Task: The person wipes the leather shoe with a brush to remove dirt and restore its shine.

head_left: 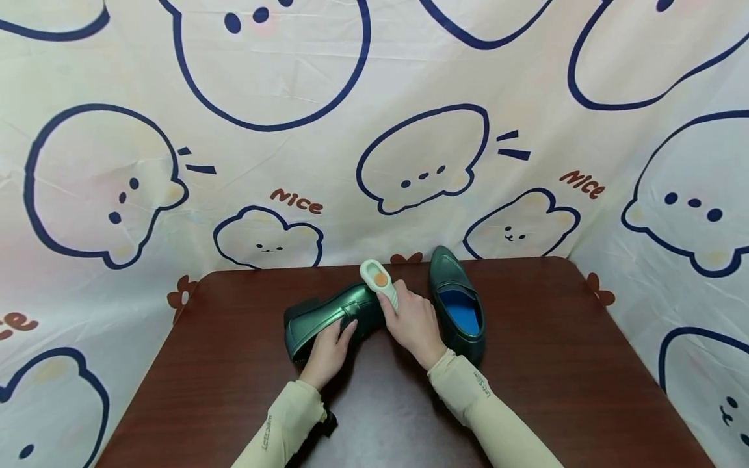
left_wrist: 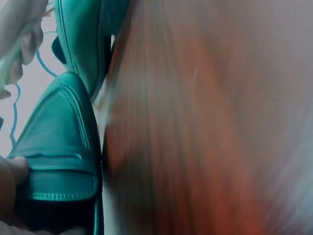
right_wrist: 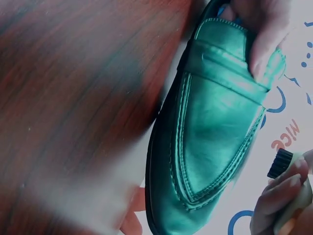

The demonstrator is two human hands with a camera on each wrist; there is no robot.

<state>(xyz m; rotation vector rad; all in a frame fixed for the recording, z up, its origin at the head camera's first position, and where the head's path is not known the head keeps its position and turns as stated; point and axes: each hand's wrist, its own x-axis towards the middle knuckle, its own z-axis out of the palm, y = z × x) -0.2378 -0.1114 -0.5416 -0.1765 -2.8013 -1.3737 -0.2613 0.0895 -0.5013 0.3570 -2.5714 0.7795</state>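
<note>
A dark green loafer [head_left: 330, 315] lies on its side, its toe toward the right hand. My left hand [head_left: 326, 356] grips it at the opening, thumb on the upper and other fingers reaching inside. In the right wrist view, its strap and stitched toe [right_wrist: 215, 142] show clearly. My right hand [head_left: 417, 325] holds a small brush [head_left: 374, 273] with a pale green handle and an orange spot. The brush's short dark bristles [right_wrist: 279, 164] appear in the right wrist view, off to the side of the loafer's toe.
A second green loafer [head_left: 446, 272] with a blue insole [head_left: 461, 313] stands upright just right of my right hand, toe toward the wall. Everything sits on a dark brown wooden table [head_left: 544, 338]. A white cloth [head_left: 328, 162] printed with cartoon outlines hangs behind and along the sides.
</note>
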